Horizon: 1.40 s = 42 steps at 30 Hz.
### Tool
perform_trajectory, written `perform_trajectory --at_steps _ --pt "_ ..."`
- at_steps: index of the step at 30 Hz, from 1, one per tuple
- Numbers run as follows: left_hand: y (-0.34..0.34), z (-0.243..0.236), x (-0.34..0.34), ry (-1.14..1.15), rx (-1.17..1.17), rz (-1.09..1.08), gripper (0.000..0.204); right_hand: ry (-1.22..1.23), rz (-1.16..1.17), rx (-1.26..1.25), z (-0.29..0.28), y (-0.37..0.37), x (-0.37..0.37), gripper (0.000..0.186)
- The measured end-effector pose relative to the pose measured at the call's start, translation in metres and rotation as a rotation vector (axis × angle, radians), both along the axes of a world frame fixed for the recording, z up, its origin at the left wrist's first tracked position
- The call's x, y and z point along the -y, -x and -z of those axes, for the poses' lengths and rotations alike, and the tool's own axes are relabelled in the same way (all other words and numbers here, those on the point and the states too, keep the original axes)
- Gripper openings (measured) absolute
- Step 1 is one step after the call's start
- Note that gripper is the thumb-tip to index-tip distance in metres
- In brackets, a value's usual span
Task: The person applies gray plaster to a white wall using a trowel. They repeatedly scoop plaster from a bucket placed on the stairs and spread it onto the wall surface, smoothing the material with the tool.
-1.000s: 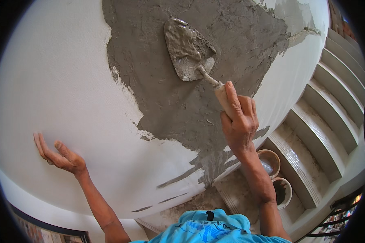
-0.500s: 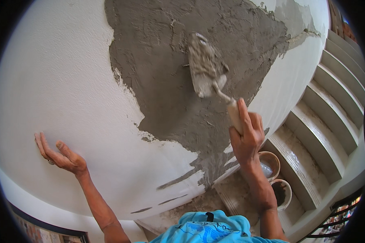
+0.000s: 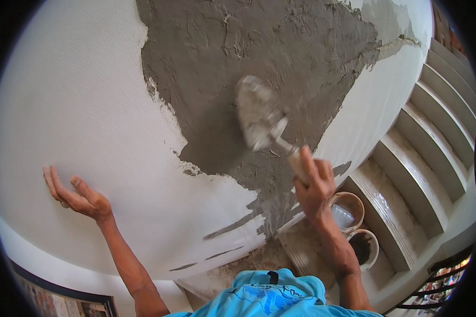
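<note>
My right hand [image 3: 314, 187] grips the pale handle of a mortar-smeared trowel [image 3: 260, 113], whose blade is blurred over the grey wet plaster patch [image 3: 201, 63] on the curved white wall [image 3: 74, 121]. The patch has ragged edges and streaks running down toward the steps. My left hand [image 3: 76, 195] is open at the lower left, fingers raised and slightly bent against the white wall, holding nothing.
Curved stairs [image 3: 418, 153] climb along the right side. A bucket with cloudy liquid [image 3: 342, 214] and another with dark contents [image 3: 360, 248] sit low beside them. A dark-railed opening [image 3: 441, 285] shows at lower right, a dark-framed opening [image 3: 63, 301] at lower left.
The trowel and my right hand have moved down along the plaster patch over the last second, the blade latest swinging slightly leftward. My left hand has stayed almost in place, rising slightly.
</note>
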State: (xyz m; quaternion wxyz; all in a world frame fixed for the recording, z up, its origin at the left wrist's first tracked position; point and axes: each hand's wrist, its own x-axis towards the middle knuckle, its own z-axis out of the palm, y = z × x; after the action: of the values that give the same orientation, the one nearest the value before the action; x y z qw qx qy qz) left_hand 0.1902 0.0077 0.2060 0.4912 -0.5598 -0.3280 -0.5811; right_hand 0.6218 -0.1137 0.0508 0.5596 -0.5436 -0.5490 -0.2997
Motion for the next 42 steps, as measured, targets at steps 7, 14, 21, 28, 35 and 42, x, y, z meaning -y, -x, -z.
perform_trajectory --at_steps 7,14,21,28,35,42 --pt "-0.01 0.042 0.036 0.055 -0.158 0.026 0.047 -0.033 0.083 0.003 0.001 -0.028 -0.019 0.074" --pt "-0.026 0.252 0.166 1.321 -0.153 0.452 0.038 0.078 -0.039 0.202 0.05 -0.008 0.012 0.074" --pt "0.062 0.459 0.253 2.189 -0.025 0.232 0.038 -0.038 0.027 0.028 -0.009 -0.023 -0.013 0.082" --pt "0.143 0.601 0.295 2.508 0.485 0.11 0.03 0.127 -0.04 0.226 0.034 -0.004 0.004 0.081" --pt "0.161 0.614 0.295 2.332 0.294 0.185 0.028 0.043 -0.011 0.086 0.022 -0.022 0.01 0.078" --pt "0.105 0.557 0.268 2.252 0.543 0.282 0.033 -0.02 0.068 0.016 -0.006 -0.048 -0.014 0.079"
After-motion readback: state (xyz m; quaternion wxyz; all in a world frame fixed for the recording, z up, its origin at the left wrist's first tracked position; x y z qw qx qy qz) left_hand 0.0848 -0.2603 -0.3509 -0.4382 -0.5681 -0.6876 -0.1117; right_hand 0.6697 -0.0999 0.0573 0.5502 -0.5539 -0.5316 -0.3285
